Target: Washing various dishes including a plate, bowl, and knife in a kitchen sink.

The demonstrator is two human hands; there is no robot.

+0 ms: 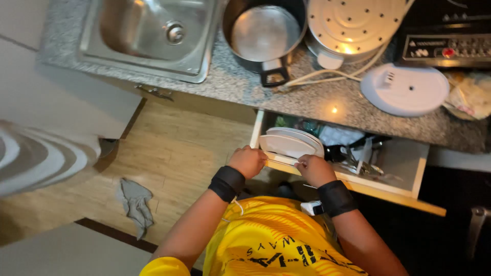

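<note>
Your left hand point(247, 161) and right hand point(313, 169) are both curled over the front edge of the open drawer point(404, 158), just beside the stack of white plates point(291, 142) at its left end; whether either hand grips a plate I cannot tell. Taking a plate means lifting it clear of that front edge, with the granite counter point(307, 97) close overhead, utensils crowding the right and open floor on the left.

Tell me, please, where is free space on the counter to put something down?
Bare counter lies between sink and pot, and below the cord. Crowded: around the white lid and the drawer.
</note>
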